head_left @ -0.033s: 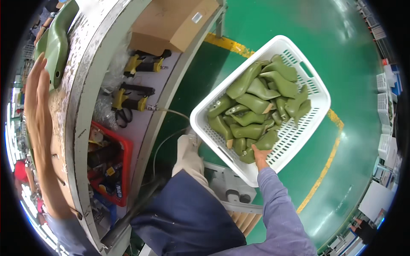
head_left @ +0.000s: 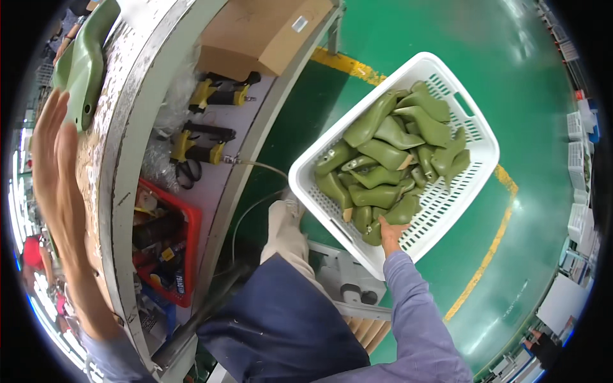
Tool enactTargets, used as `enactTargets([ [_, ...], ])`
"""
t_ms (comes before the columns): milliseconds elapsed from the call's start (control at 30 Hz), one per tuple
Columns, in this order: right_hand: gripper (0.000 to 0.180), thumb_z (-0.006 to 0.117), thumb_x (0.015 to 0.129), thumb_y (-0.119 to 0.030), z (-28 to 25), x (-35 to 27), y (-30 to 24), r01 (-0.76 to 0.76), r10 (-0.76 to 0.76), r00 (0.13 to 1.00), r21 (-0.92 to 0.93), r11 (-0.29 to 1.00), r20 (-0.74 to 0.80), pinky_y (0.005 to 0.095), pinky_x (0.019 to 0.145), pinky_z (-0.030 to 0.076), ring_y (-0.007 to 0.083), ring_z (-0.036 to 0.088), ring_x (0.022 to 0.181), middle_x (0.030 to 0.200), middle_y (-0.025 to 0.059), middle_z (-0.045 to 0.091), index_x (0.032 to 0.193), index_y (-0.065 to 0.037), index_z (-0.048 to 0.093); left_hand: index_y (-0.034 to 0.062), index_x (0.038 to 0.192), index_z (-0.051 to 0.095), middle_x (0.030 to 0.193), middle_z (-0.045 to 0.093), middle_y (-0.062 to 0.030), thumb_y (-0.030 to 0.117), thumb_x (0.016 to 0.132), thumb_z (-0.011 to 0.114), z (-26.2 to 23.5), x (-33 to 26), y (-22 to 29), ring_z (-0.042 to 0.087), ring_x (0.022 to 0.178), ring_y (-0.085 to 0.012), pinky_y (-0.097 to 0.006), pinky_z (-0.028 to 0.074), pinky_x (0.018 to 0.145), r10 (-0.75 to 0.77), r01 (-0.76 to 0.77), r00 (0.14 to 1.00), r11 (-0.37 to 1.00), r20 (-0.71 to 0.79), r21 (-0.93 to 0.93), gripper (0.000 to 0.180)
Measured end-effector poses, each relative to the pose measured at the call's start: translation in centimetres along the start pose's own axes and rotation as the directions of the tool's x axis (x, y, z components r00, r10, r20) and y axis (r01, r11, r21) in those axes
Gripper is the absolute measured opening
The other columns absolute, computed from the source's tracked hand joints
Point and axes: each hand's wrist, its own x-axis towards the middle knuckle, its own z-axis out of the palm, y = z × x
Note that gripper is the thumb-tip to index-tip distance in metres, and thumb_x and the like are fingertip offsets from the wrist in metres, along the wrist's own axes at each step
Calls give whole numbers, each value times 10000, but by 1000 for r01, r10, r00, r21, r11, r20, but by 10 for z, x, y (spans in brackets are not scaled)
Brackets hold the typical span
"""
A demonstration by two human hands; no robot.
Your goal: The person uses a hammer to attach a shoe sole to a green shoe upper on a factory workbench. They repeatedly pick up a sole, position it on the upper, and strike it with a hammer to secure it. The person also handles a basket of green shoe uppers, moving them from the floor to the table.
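Green shoe lasts [head_left: 381, 153] lie heaped in a white plastic basket [head_left: 461, 210] on the floor to the right. My right hand [head_left: 392, 234] reaches into its near end, closed on a shoe last [head_left: 404, 209] in the pile; part of the grip is hidden. On the left, my left hand [head_left: 59, 159] is raised along the workbench edge with its fingers stretched out, holding nothing. Just beyond its fingertips, green shoe lasts [head_left: 89, 70] rest on the worn bench top [head_left: 131, 45]. I cannot tell whether the fingers touch them.
Below the bench top, a shelf carries a cardboard box [head_left: 255, 38], yellow-and-black power tools [head_left: 204, 150], clear plastic wrap [head_left: 159, 163] and a red bin [head_left: 191, 255] of odds and ends. An air hose [head_left: 265, 167] runs off the shelf. Yellow lines [head_left: 488, 262] mark the green floor.
The view has shifted slightly, moving the scene a little to the right. My left hand has drawn back slightly from the shoe lasts on the bench. My right hand stays on its last.
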Motion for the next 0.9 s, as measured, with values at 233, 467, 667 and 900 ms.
enactTargets([
  [233, 1026, 831, 774, -190, 4, 36, 11, 183, -277, 927, 341, 922, 253, 391, 1084, 428, 375, 554, 1219, 1398, 249, 497, 1508, 72, 164, 7, 1252, 618, 1223, 646, -126, -26, 823, 686, 37, -119, 129, 627, 1111, -244, -340, 487, 964, 90, 254, 889, 719, 450, -647, 435],
  [467, 774, 810, 837, -301, 17, -17, -25, -297, 95, 948, 737, 607, 304, 518, 796, 552, 284, 570, 1188, 1377, 74, 514, 1453, -239, 345, 11, 1373, 532, 1276, 632, -159, 54, 940, 676, 70, -204, 144, 612, 1223, -250, -388, 481, 1045, -54, 743, 600, 408, 798, -531, 458],
  [667, 658, 671, 948, -321, -25, -78, -75, -401, -282, 814, 842, 361, 508, 509, 953, 497, 303, 512, 1281, 1436, 114, 484, 1495, -183, 331, 12, 1497, 371, 1426, 531, -243, 283, 880, 770, 144, -204, 167, 507, 1350, -352, -426, 390, 1129, 5, 751, 533, 459, 846, -475, 783],
  [900, 929, 407, 927, -765, -10, -71, -187, -316, -595, 418, 724, 614, 687, 433, 1037, 479, 313, 589, 1208, 1307, 206, 613, 1296, 78, 535, 80, 1596, 222, 1426, 528, -132, 208, 728, 887, 148, -159, 161, 501, 1335, -257, -381, 372, 1137, 389, 945, 217, -314, 895, -93, 1101],
])
